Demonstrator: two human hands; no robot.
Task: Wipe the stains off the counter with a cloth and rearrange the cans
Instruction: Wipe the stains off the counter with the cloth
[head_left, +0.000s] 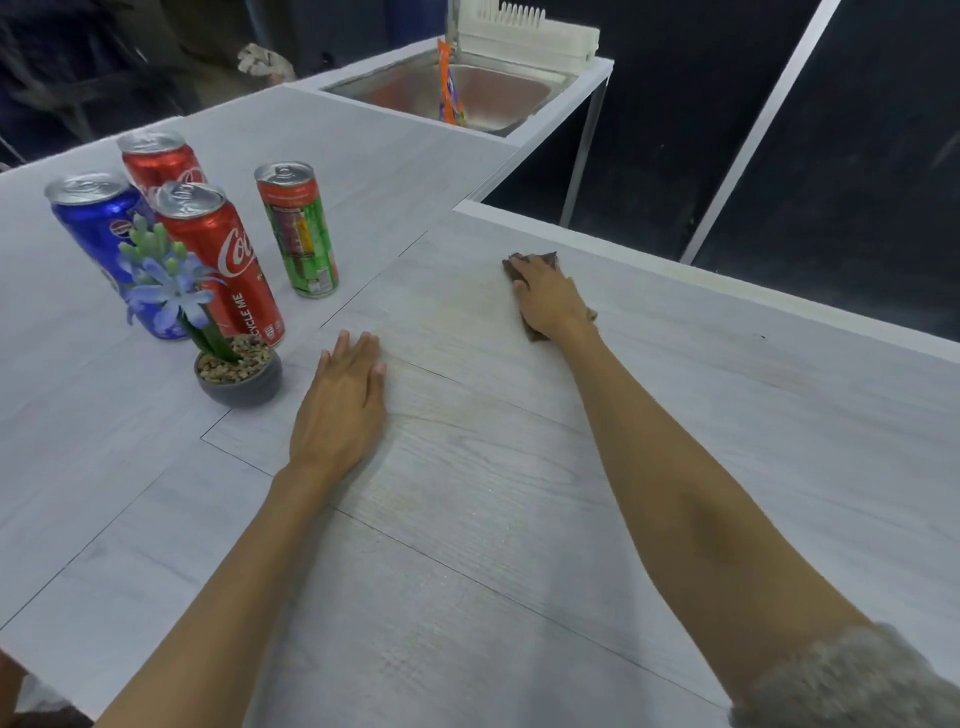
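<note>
The right hand (550, 296) lies on a brown cloth (535, 335) on the worktop (519, 493), fingers straight and pressing it flat. The left hand (343, 405) rests flat nearer, fingers straight, just right of a plant pot (239, 384). At far left stand a blue can (98, 234), a near red can (228, 265), a far red can (161, 166) and a green can (301, 239).

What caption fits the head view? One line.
Right hand presses a brown cloth on the counter; left hand rests flat near four upright cans.
</note>
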